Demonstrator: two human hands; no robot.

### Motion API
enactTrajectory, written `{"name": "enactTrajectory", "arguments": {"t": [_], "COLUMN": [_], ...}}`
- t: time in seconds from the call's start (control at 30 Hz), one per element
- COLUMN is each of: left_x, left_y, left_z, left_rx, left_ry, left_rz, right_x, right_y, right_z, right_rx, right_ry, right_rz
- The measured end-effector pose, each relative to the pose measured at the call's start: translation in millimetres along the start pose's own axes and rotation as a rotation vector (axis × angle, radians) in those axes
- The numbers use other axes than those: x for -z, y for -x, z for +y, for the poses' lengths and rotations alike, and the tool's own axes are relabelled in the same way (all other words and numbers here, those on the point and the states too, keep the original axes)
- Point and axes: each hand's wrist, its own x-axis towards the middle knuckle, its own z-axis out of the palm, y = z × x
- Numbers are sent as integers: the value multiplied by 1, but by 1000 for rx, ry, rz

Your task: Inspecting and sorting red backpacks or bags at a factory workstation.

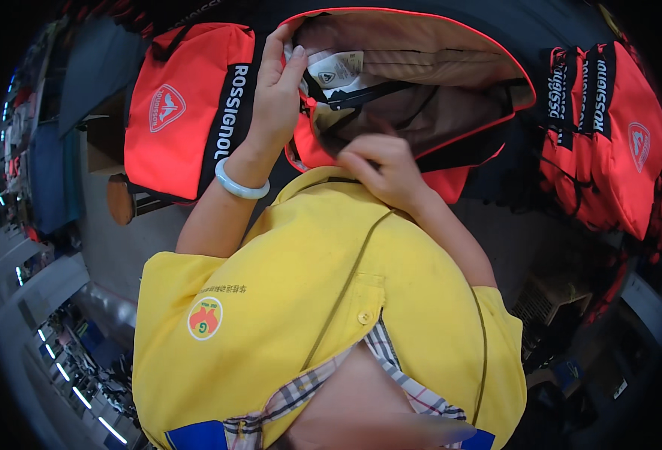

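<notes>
On open bag (443, 64), left hand (277, 94)

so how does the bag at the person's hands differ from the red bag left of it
The open bag gapes, showing its brownish lining; the other bag shows its red outside with a pale emblem. The left hand grips the open bag's rim; neither hand holds the other bag. Both have red fabric.

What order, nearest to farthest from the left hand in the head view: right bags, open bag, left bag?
1. Open bag: left hand holds its left rim.
2. Left bag: just left of the hand.
3. Right bags: far right side.
</notes>
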Motion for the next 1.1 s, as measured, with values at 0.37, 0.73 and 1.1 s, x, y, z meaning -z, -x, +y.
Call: {"name": "enactTrajectory", "arguments": {"t": [0.37,0.73,1.1], "left_x": [3,0,11], "left_y": [22,48,58], "left_z": [-3,20,21], "left_rx": [287,-94,-51], "left_ry": [169,-354,-263], "left_rz": [14,-291,-437], "right_x": [0,24,1], "right_y": [-5,-15,16], "right_z": [20,-17,-38], "right_rx": [37,-372,106], "right_ry": [43,-51,55], "right_rz": [181,393,29]}}
